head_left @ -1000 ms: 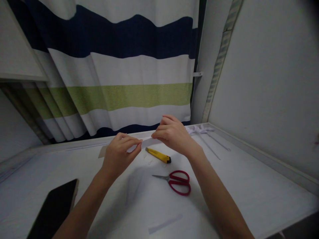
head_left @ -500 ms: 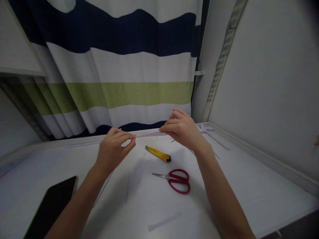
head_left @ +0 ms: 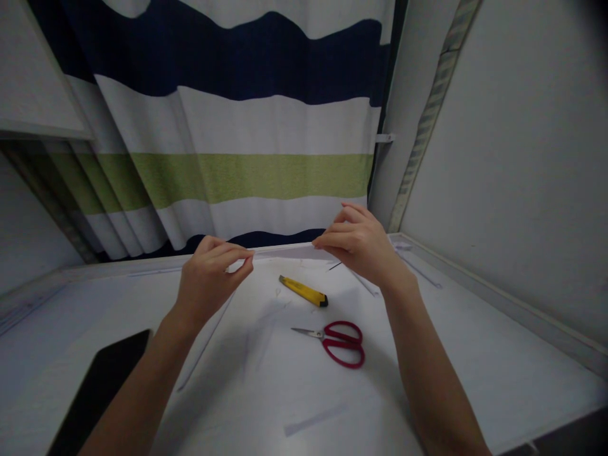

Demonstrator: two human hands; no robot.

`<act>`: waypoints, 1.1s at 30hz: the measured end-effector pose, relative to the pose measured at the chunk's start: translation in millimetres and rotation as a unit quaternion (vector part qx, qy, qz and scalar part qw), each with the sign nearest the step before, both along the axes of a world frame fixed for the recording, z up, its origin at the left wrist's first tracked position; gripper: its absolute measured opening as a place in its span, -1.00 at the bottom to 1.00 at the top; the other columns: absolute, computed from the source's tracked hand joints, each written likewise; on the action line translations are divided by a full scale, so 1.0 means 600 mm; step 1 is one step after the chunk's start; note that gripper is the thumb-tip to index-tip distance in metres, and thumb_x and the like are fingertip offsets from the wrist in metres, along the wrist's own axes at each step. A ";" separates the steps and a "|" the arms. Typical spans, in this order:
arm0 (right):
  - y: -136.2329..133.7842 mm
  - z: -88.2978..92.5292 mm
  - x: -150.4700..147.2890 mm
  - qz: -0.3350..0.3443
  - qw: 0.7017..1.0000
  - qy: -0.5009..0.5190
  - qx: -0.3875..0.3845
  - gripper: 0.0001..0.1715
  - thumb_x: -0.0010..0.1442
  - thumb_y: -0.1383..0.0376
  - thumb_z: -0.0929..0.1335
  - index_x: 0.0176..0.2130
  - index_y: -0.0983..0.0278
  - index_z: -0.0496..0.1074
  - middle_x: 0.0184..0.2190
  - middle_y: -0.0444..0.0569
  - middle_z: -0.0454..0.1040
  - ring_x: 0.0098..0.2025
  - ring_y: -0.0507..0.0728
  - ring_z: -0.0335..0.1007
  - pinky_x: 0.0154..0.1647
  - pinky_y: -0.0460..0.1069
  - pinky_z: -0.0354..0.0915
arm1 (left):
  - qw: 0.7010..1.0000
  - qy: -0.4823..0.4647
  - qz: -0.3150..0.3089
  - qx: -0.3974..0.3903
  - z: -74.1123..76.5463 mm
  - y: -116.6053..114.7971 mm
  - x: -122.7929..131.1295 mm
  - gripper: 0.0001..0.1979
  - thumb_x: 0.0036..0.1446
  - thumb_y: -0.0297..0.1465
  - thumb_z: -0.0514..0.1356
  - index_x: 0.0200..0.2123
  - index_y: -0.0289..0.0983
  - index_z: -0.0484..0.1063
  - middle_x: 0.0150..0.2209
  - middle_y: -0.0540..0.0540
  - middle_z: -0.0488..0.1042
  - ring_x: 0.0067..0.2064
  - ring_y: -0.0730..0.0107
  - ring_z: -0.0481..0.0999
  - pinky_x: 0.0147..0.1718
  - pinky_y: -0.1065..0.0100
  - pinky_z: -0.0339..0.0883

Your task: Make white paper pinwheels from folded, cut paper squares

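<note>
A thin whitish strip (head_left: 292,253), faint against the white table, spans the gap between my two hands above the far part of the tabletop. My left hand (head_left: 209,275) pinches its left end between thumb and fingertips. At the other end, the fingertips of my right hand (head_left: 358,244) are closed on it, with that hand slightly higher. Below the strip lies a yellow utility knife (head_left: 304,291), its tip pointing to the far left. Nearer to me, scissors with red handles (head_left: 342,344) rest on the table, points to the left.
A dark flat device (head_left: 102,386) lies on the white table (head_left: 247,411), partly behind my left forearm. Thin white rods (head_left: 204,348) and a pale strip (head_left: 316,420) lie about. A striped curtain (head_left: 275,177) hangs behind; a white wall (head_left: 517,190) bounds the right.
My hands have moved a little farther apart, the left one leftward and the right one rightward, with the strip still between them. The view has shifted slightly.
</note>
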State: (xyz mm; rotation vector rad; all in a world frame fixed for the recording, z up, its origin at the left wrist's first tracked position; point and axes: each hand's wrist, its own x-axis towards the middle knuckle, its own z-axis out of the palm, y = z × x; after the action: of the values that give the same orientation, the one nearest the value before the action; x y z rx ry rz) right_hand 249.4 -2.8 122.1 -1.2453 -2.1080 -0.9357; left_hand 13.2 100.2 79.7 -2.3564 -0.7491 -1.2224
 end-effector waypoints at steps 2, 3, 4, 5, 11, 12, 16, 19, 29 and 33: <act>-0.009 0.004 0.014 -0.004 1.000 0.013 0.023 -0.83 0.09 0.30 0.28 -0.41 0.16 0.48 -0.52 -0.18 0.49 -0.37 0.07 0.19 0.02 0.07 0.03 | 0.999 0.013 0.031 0.000 -0.002 0.014 -0.016 -0.87 -0.03 -0.34 0.13 -0.43 -0.21 0.46 -0.41 -0.04 0.52 -0.34 0.24 0.34 -0.37 0.27 0.24; -0.015 0.006 0.024 -0.008 0.999 0.023 0.037 -0.83 0.08 0.29 0.29 -0.42 0.17 0.48 -0.52 -0.17 0.49 -0.38 0.08 0.20 0.01 0.07 0.05 | 0.998 0.019 0.056 0.002 -0.003 0.024 -0.027 -0.86 -0.03 -0.34 0.12 -0.44 -0.20 0.46 -0.41 -0.05 0.51 -0.33 0.21 0.34 -0.38 0.27 0.23; -0.023 0.009 0.035 -0.016 0.998 0.041 0.053 -0.84 0.07 0.28 0.29 -0.42 0.17 0.48 -0.51 -0.16 0.49 -0.39 0.08 0.21 0.01 0.08 0.05 | 0.997 0.013 0.077 0.003 -0.004 0.035 -0.038 -0.86 -0.03 -0.34 0.11 -0.46 -0.20 0.46 -0.41 -0.07 0.51 -0.33 0.20 0.33 -0.41 0.28 0.22; -0.030 0.011 0.046 -0.026 0.996 0.057 0.067 -0.85 0.07 0.27 0.30 -0.43 0.18 0.48 -0.51 -0.15 0.49 -0.40 0.08 0.21 0.02 0.10 0.04 | 0.996 0.002 0.094 0.002 -0.005 0.045 -0.048 -0.85 -0.03 -0.33 0.11 -0.48 -0.20 0.46 -0.44 -0.08 0.51 -0.33 0.18 0.33 -0.43 0.27 0.21; -0.032 0.009 0.060 -0.028 0.983 0.181 0.029 -0.88 0.02 0.28 0.32 -0.43 0.26 0.46 -0.51 -0.07 0.47 -0.43 0.08 0.28 -0.26 0.04 0.20 | 0.996 -0.002 0.044 -0.080 -0.003 0.051 -0.053 -0.81 -0.02 -0.29 0.10 -0.36 -0.22 0.46 -0.36 -0.08 0.51 -0.29 0.23 0.39 -0.31 0.26 0.26; -0.026 0.007 0.053 -0.015 0.978 0.206 0.009 -0.88 0.03 0.29 0.32 -0.43 0.26 0.45 -0.50 -0.07 0.47 -0.43 0.08 0.29 -0.32 0.01 0.21 | 0.992 -0.002 -0.003 -0.125 -0.003 0.043 -0.045 -0.76 -0.01 -0.28 0.10 -0.28 -0.24 0.43 -0.29 -0.10 0.49 -0.24 0.24 0.39 -0.28 0.26 0.27; -0.001 -0.003 0.021 0.027 0.947 0.312 -0.064 -0.84 0.04 0.27 0.30 -0.41 0.29 0.45 -0.47 -0.07 0.47 -0.43 0.06 0.34 -0.43 -0.06 0.21 | 0.920 0.002 -0.183 -0.345 -0.004 0.014 -0.016 -0.59 0.00 -0.30 0.13 -0.04 -0.20 0.25 -0.03 -0.12 0.35 -0.05 0.27 0.34 -0.13 0.23 0.26; 0.012 -0.008 0.005 0.052 0.920 0.370 -0.116 -0.81 0.03 0.26 0.29 -0.42 0.31 0.45 -0.48 -0.08 0.48 -0.44 0.05 0.36 -0.46 -0.09 0.21 | 0.853 -0.037 -0.288 -0.432 -0.008 0.007 -0.007 -0.60 -0.04 -0.38 0.18 -0.06 -0.22 0.27 -0.03 -0.14 0.35 -0.01 0.27 0.32 -0.07 0.22 0.23; 0.032 -0.020 -0.005 0.070 0.901 0.397 -0.158 -0.78 0.02 0.25 0.29 -0.40 0.33 0.46 -0.46 -0.06 0.50 -0.42 0.06 0.38 -0.43 -0.09 0.24 | 0.756 -0.318 -0.322 -0.472 -0.028 0.000 0.021 -0.68 -0.26 -0.32 0.30 -0.34 -0.28 0.42 -0.32 -0.12 0.51 -0.24 0.19 0.47 -0.28 0.21 0.38; 0.038 -0.028 -0.013 0.076 0.910 0.362 -0.189 -0.80 0.05 0.27 0.27 -0.38 0.31 0.45 -0.44 -0.07 0.50 -0.39 0.05 0.37 -0.39 -0.09 0.25 | 0.752 -0.365 -0.321 -0.445 -0.034 -0.008 0.035 -0.66 -0.24 -0.19 0.26 -0.36 -0.24 0.42 -0.37 -0.08 0.51 -0.25 0.19 0.47 -0.36 0.27 0.40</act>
State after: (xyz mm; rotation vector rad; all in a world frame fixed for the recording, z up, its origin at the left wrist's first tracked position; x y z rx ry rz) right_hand 241.3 19.9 105.6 -1.3127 -1.7616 0.0456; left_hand 34.0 95.2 59.4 -2.9869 -0.9021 -2.6801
